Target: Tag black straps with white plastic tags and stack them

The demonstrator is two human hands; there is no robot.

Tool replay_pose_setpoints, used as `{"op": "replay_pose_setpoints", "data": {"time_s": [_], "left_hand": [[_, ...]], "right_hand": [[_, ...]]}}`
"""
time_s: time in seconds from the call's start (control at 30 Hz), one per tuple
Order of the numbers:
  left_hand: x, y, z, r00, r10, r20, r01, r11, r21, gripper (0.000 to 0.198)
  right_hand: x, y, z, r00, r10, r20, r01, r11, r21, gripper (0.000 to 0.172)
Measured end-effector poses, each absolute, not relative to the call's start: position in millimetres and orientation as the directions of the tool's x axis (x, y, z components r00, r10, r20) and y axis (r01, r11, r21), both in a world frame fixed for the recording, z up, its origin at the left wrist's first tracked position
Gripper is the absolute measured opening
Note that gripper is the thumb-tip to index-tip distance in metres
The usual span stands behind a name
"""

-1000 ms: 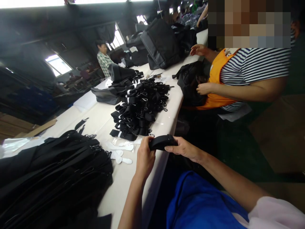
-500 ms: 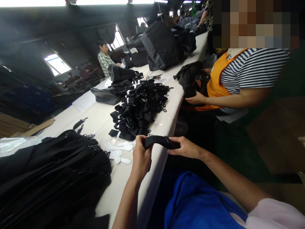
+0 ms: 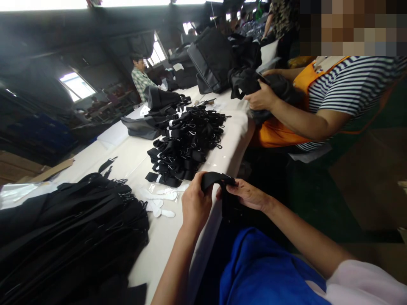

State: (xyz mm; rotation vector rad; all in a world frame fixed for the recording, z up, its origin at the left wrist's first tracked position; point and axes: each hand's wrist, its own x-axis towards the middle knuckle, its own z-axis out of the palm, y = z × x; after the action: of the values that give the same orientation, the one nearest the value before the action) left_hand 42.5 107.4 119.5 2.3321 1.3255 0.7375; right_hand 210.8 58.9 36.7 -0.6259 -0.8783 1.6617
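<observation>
Head view: folding black strap [image 3: 219, 180] at table [image 3: 178, 237] edge, left hand [image 3: 197, 205] and right hand [image 3: 246, 195] pinched shut on it; next, flatten fold beside strap pile [image 3: 187, 142]

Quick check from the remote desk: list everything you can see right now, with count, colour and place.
strap: one, black, folded, held at the table's near edge.
folded strap pile: many, black with white bands, mid table.
loose strap heap: many, black, near left.
plastic tags: several, white, beside the left hand.
table: one, white, long.
bags: several, black, far end.
co-worker's bag: one, black, in a co-worker's hands.
seated person: one, checked shirt, far left.
left hand: fingers closed on strap.
right hand: fingers closed on strap.
</observation>
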Motion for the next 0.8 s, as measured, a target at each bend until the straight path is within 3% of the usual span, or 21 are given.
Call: {"op": "replay_pose_setpoints", "data": {"time_s": [0.1,0.23,0.33,0.43,0.6,0.7,0.8], "left_hand": [[44,106,116,0.392,0.879,0.270,0.694,-0.476,0.540,0.023],[50,107,113,0.278,0.903,0.329,0.718,-0.423,0.553,0.021],[50,109,110,0.211,0.900,0.381,0.713,-0.409,0.569,0.021],[48,111,107,0.183,0.873,0.452,0.702,-0.438,0.561,0.022],[47,107,107,0.182,0.857,0.483,0.697,-0.459,0.551,0.021],[46,107,109,0.183,0.872,0.454,0.695,-0.441,0.568,0.019],[40,112,107,0.156,0.927,0.340,0.645,-0.357,0.676,0.014]], "right_hand": [[206,57,40,-0.221,0.975,0.036,-0.631,-0.115,-0.767,0.048],[200,54,48,-0.266,0.961,0.072,-0.720,-0.149,-0.678,0.063],[196,50,48,-0.329,0.943,0.051,-0.743,-0.225,-0.631,0.058],[193,49,42,-0.330,0.942,0.056,-0.692,-0.202,-0.693,0.041],[188,54,29,-0.182,0.983,0.008,-0.529,-0.091,-0.844,0.039],[187,57,26,-0.131,0.991,-0.025,-0.537,-0.092,-0.838,0.035],[188,55,29,-0.130,0.991,-0.016,-0.569,-0.088,-0.817,0.031]]}}
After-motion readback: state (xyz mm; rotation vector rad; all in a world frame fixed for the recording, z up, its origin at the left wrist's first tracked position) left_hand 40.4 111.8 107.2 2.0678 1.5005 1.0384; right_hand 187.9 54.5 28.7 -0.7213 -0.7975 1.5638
